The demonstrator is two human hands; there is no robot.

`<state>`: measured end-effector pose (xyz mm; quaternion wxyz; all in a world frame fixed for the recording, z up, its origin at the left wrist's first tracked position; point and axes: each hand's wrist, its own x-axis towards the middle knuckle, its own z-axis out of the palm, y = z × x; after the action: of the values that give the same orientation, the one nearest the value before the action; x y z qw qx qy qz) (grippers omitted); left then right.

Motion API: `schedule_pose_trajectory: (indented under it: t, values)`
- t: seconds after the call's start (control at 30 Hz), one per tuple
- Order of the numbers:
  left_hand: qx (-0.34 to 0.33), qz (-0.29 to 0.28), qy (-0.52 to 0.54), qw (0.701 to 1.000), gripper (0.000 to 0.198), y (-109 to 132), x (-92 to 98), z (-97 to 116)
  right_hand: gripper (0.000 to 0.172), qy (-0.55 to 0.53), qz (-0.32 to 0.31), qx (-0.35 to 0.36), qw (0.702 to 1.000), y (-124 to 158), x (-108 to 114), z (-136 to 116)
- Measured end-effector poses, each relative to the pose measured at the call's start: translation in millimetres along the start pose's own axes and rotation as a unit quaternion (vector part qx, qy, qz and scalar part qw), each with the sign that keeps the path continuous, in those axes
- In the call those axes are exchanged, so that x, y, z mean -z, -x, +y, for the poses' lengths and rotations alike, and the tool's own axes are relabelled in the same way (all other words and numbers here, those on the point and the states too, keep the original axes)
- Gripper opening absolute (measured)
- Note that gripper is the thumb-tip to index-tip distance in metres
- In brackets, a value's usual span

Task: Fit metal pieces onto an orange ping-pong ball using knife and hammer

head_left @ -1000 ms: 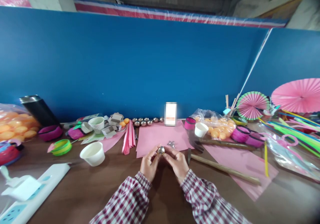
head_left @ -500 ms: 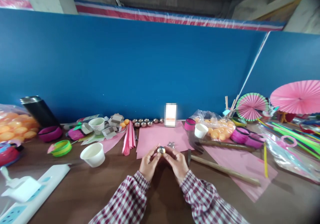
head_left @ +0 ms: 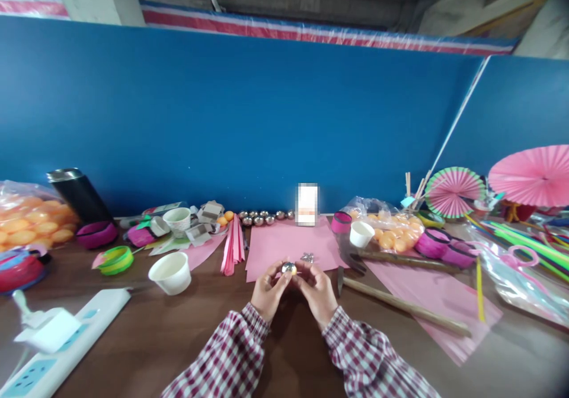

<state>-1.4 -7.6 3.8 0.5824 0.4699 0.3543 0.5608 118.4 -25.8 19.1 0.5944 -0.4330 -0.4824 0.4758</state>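
Between the fingertips of my left hand (head_left: 268, 294) and my right hand (head_left: 319, 294) is a small shiny silver ball (head_left: 288, 267), with a yellowish patch low on its right side. My left thumb and fingers pinch it. The right fingertips close in against its other side. Both hands are just above the brown table, at the near edge of a pink paper sheet (head_left: 284, 244). Some small silver pieces (head_left: 307, 257) lie on that sheet, just beyond my right fingers. At the sheet's far edge, several larger silver balls (head_left: 262, 217) sit in a cluster.
To the right lie a wooden-handled hammer (head_left: 404, 304), a second hammer (head_left: 409, 260) and a white paper cup (head_left: 361, 234). On the left are another white cup (head_left: 169, 273), a power strip (head_left: 89, 330) and folded pink strips (head_left: 233, 247). A blue partition (head_left: 284, 119) stands behind.
The view has swung slightly left, so the table's things appear a little further right. Both hands still hold the silver ball, which looks slightly turned, with the yellowish patch lower.
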Motion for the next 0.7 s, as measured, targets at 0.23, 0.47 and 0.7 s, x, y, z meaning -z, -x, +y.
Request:
schedule_pose_trajectory:
  t: [0.23, 0.47, 0.7]
  values:
    - [0.043, -0.012, 0.070, 0.997, 0.047, 2.2, -4.9, 6.8, 0.033, 0.037, -0.006, 0.021, 0.999, 0.3, 0.9, -0.3]
    - [0.100, -0.008, 0.182, 0.978, 0.044, 5.0, -8.6, 13.1, 0.028, -0.015, -0.006, 0.017, 1.000, -3.9, 3.9, 3.5]
    - [0.131, 0.017, 0.166, 0.977, 0.044, 2.7, -7.9, 16.2, 0.032, -0.041, 0.021, -0.022, 0.999, -4.8, 4.1, 6.5]
